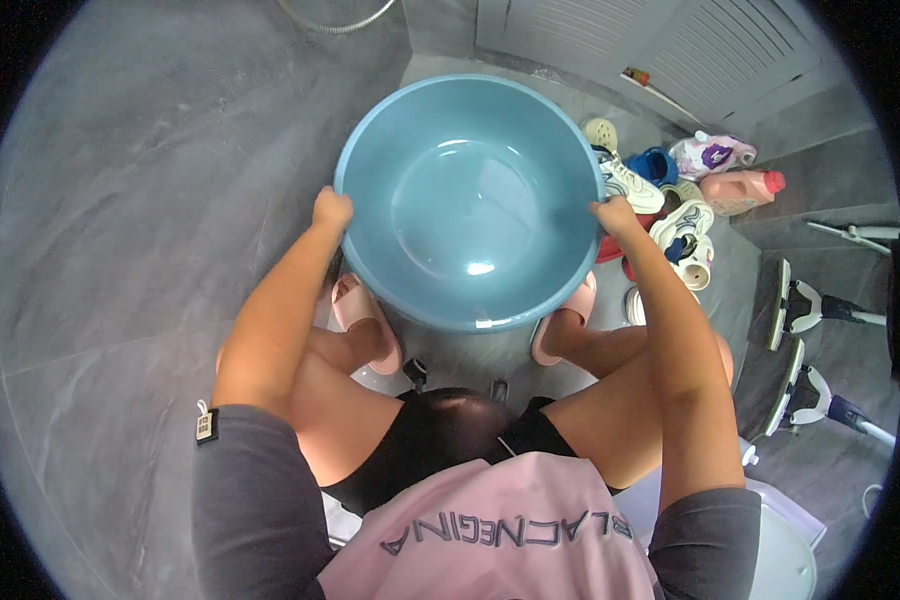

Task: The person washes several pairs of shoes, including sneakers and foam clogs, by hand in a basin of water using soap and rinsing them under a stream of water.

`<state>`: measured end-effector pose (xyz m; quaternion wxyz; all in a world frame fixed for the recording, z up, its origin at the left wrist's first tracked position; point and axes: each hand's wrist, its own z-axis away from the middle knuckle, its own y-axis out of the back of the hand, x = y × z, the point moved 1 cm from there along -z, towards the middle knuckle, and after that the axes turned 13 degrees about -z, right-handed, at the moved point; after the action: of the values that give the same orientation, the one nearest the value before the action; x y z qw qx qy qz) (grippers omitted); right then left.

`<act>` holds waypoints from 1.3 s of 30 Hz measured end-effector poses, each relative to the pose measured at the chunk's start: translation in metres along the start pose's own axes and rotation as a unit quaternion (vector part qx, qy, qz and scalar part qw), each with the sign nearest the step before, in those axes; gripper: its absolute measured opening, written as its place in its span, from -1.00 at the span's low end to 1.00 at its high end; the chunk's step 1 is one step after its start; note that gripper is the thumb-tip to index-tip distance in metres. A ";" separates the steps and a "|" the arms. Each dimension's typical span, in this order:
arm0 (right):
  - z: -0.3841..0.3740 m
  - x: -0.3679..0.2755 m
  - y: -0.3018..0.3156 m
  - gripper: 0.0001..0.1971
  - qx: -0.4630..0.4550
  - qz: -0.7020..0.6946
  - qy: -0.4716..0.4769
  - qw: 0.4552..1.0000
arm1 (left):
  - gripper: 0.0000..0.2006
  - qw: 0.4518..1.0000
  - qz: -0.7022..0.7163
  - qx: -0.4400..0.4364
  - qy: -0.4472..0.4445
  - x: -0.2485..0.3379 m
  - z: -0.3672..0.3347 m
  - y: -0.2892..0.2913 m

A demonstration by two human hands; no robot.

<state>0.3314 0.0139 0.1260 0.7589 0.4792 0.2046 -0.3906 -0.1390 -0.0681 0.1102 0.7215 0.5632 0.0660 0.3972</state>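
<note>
A large round blue plastic basin point(440, 120) is held in front of me above the grey tiled floor, with a little water gleaming at its bottom. My left hand point(331, 209) grips its left rim. My right hand point(614, 214) grips its right rim. Below the basin my feet show in pink slippers point(355, 305), one on each side.
A heap of several shoes point(660, 215) lies right of the basin, with a pink detergent bottle point(740, 190) and a white pouch point(712, 153) behind it. White louvred doors point(660, 45) stand at the back. Mop heads point(795, 305) lean at the right. A hose point(335, 20) hangs at top.
</note>
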 end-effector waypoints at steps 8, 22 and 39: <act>-0.024 0.054 -0.069 -0.66 0.002 0.210 -0.037 0.977 | -0.47 0.999 0.042 -0.009 0.009 -0.016 -0.056 -0.056; 0.028 0.029 -0.307 -0.29 -0.334 0.337 0.259 0.841 | -0.32 0.996 0.022 -0.029 -0.080 -0.054 -0.052 -0.107; 0.036 0.038 -0.341 -0.41 -0.324 0.374 0.236 0.836 | -0.37 0.997 -0.070 -0.003 -0.045 -0.026 -0.037 -0.087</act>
<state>0.0829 -0.1129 -0.0772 0.8878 0.3236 0.2977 0.1362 -0.1330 -0.0611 0.0123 0.7515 0.5722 0.0714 0.3204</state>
